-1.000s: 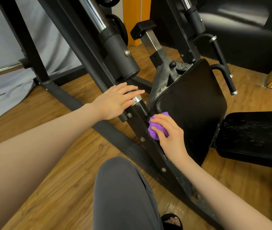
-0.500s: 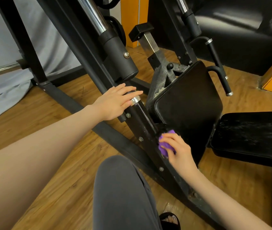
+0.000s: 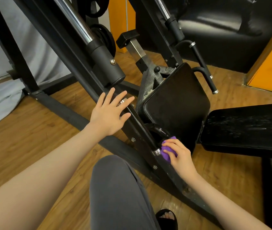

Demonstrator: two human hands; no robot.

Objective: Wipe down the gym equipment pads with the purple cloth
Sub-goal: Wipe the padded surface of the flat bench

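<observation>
Wood floor (image 3: 32, 138); purple cloth (image 3: 168, 151) bunched in right hand (image 3: 179, 156), left hand (image 3: 109, 113) flat, fingers spread.

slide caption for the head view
Right hand wipes purple cloth along back pad edge; left hand braces on frame.

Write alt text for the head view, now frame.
A person's right hand presses a bunched purple cloth against the lower edge of a black back pad, while the left hand rests open on the slanted machine frame. A black seat pad lies right.
</observation>
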